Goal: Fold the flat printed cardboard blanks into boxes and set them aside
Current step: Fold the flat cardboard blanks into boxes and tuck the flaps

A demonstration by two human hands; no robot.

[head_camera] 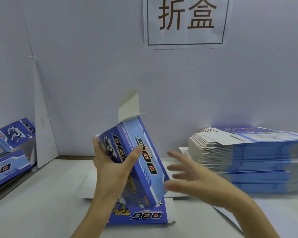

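My left hand point(110, 162) grips a blue printed "DOG" box point(144, 162), thumb across its front panel and fingers behind the left edge. The box is tilted, raised above the table, with a white top flap point(128, 107) standing open. My right hand point(187, 172) hovers just right of the box with fingers spread, blurred, holding nothing. Below the box a flat blue blank point(144, 215) lies on the table. A tall stack of flat blanks point(248, 155) sits at the right.
Folded blue boxes point(9, 152) lie at the far left beside a leaning white board point(43, 131). A white wall with a sign of two large characters point(186, 14) closes the back. The grey-white table point(41, 203) spreads in front.
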